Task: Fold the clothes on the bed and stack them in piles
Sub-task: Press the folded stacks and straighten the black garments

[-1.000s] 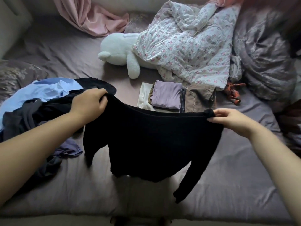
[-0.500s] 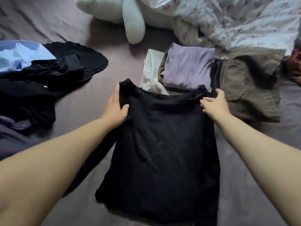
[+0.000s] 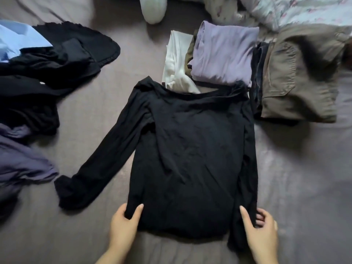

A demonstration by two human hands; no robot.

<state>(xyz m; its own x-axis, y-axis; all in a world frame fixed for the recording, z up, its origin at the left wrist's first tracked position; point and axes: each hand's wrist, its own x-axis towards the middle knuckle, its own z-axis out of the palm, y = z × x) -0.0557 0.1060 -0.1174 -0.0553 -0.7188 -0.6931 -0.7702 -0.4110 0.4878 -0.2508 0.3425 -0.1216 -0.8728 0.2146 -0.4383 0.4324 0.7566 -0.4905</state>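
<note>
The left hand [image 3: 124, 221] pinches the lower left corner of the black top [image 3: 190, 149], thumb on the cloth and fingers curled under its hem, low in the frame just left of centre. The right hand [image 3: 262, 225] grips the lower right corner the same way, thumb lying on the fabric and fingertips tucked round the edge where the right sleeve runs down along the body. The top lies flat on the grey-purple bed sheet [image 3: 295, 187] in the middle of the frame, neckline toward the top, its left sleeve stretched out diagonally toward the lower left with the cuff bunched. Just above the neckline sits a row of folded clothes: a white piece [image 3: 176, 61] touching the collar, a lilac top [image 3: 222, 52] stacked on something olive, a dark folded garment on edge [image 3: 257, 73], and brown trousers [image 3: 297, 77] at the upper right. At the left edge lies an unfolded heap [image 3: 47, 73] of black, light blue and grey-violet clothes. A white plush toy's limb [image 3: 153, 8] shows at the top centre, and a flowered quilt [image 3: 304, 10] fills the upper right corner.
</note>
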